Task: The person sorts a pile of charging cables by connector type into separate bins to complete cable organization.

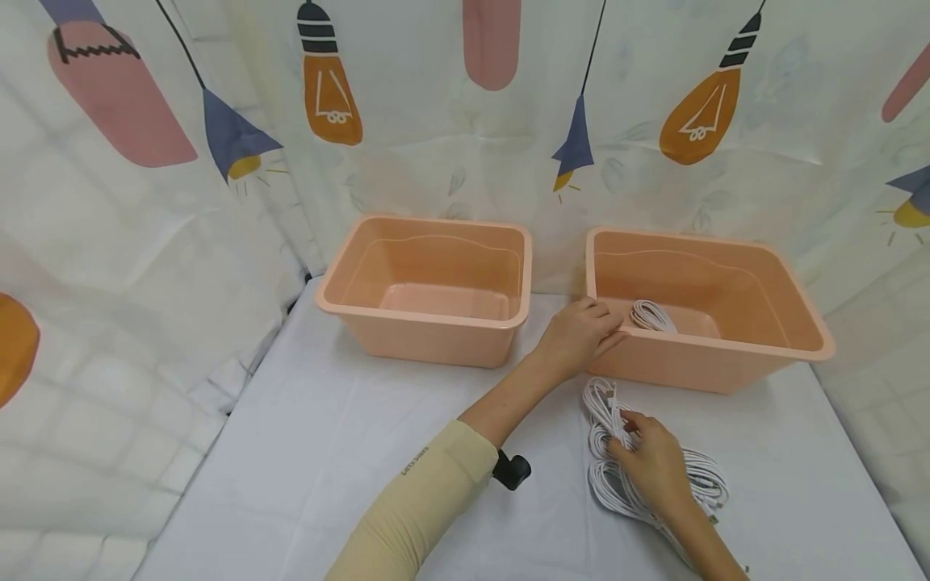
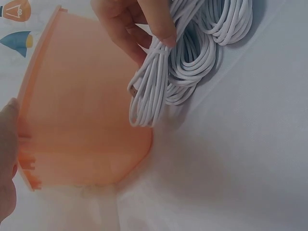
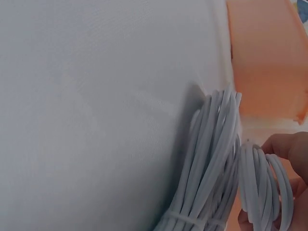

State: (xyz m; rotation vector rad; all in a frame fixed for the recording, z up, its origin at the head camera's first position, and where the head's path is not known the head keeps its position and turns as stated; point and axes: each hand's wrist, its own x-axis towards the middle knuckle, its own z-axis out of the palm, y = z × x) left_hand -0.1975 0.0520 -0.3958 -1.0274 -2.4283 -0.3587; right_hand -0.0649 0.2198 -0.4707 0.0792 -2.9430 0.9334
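My left hand [image 1: 579,332] grips the front left corner of the right-hand peach plastic bin [image 1: 697,365] by its rim. One coiled white cable [image 1: 651,315] lies inside that bin. In front of it, my right hand [image 1: 656,466] pinches a coiled white cable [image 2: 153,91], lifted at the top of a pile of similar cable coils [image 1: 706,478] on the table. The left wrist view shows the thumb and fingers on the held coil, with a tie around it. In the right wrist view, the fingers [image 3: 288,149] are partly cut off by the frame edge.
A second peach bin [image 1: 429,339] with nothing visible in it stands to the left. Both bins sit at the back of a table with a white cloth [image 1: 320,452], close to a patterned curtain [image 1: 450,161]. A black device [image 1: 513,470] is strapped under my left forearm.
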